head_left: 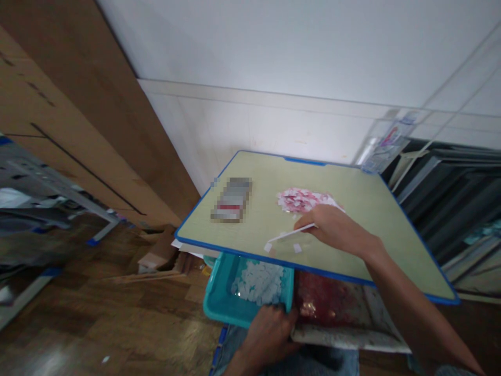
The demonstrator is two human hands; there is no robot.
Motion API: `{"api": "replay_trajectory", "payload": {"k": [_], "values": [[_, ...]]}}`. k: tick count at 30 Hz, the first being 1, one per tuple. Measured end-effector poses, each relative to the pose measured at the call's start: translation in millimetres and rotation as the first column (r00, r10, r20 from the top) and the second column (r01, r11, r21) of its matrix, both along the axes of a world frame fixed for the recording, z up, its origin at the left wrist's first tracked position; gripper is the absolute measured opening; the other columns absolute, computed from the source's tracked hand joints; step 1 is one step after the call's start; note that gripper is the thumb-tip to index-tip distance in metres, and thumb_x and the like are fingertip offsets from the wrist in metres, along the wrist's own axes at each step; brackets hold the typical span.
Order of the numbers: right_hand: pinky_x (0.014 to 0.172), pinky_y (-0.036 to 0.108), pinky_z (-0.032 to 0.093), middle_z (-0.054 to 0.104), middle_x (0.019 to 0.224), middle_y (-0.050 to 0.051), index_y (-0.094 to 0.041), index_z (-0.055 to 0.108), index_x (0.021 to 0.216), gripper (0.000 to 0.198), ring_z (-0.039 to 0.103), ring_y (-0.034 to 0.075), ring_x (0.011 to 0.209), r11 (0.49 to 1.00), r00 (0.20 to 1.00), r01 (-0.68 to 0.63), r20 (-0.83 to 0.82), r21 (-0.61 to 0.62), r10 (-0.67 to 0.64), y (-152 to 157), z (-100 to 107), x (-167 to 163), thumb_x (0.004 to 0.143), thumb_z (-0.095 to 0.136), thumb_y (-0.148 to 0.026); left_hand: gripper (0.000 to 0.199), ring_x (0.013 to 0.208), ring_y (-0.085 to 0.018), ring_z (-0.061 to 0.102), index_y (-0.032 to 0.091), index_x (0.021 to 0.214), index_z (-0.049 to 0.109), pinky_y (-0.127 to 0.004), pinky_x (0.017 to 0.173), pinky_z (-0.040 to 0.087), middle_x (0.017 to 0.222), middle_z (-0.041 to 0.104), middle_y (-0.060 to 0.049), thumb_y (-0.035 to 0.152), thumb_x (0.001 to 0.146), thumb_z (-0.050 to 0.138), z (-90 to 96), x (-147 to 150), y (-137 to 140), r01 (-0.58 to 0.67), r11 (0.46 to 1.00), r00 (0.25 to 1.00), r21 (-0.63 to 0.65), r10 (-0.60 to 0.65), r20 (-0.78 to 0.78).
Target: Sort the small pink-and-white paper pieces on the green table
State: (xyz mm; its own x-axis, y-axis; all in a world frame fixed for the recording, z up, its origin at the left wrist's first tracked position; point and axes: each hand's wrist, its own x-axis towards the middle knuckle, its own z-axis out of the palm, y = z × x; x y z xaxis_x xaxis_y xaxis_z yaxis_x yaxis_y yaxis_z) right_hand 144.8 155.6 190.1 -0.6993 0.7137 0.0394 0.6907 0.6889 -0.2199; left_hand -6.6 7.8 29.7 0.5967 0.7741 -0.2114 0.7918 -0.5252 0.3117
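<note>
My right hand point(329, 230) is closed round a thin white stick-like tool point(291, 232) over the board. The tool slants down to the left, its tip at a small white piece point(268, 247). Another small white piece point(297, 248) lies to the right of that one. Just beyond my hand sits a heap of pink and white pieces point(299, 199), partly covered by the hand. Below the board, my left hand point(270, 331) has its fingers curled over the near right rim of a teal plastic basin point(223, 313). White pieces point(261, 282) lie inside the basin.
The pale yellow board point(258, 169) has a blue edge. A blurred-out flat object point(231, 200) lies on its left. A clear bottle point(391, 143) stands at the back right, by dark stacked panels point(450, 193). A red-topped surface point(329, 300) sits under the board's front edge.
</note>
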Motion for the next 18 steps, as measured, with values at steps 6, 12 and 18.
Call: {"api": "replay_trajectory", "payload": {"k": [6,12,18], "values": [[0.061,0.023,0.036,0.067,0.071,0.005,-0.020,0.067,0.078,0.020,0.058,0.015,0.070,0.999,0.999,0.030,-0.039,-0.030,-0.031,-2,-3,1,0.075,0.049,-0.012,0.044,0.067,-0.027,0.056,0.017,0.112,0.044,-0.034,0.057,0.043,0.078,0.059,-0.009,0.045,0.078,0.049,1.0,0,0,-0.008,1.000,1.000,0.002,0.008,-0.007],[0.056,0.022,0.037,0.067,0.064,0.003,-0.019,0.068,0.073,0.022,0.058,0.014,0.061,0.989,0.995,0.018,-0.093,-0.145,-0.032,-20,-2,13,0.078,0.046,-0.019,0.037,0.067,-0.025,0.056,0.018,0.103,0.049,-0.033,0.059,0.043,0.077,0.060,-0.008,0.044,0.076,0.052,0.1,-1,1,-0.008,1.000,1.000,-0.018,0.008,0.013],[0.055,0.023,0.041,0.069,0.069,0.003,-0.019,0.068,0.080,0.023,0.059,0.016,0.057,0.969,0.931,0.187,-0.287,-0.159,-0.227,-40,-10,31,0.078,0.047,-0.026,0.045,0.069,-0.025,0.056,0.018,0.111,0.045,-0.033,0.060,0.043,0.079,0.059,-0.008,0.046,0.076,0.051,1.0,0,1,-0.007,1.000,1.000,-0.017,0.007,-0.011]]}}
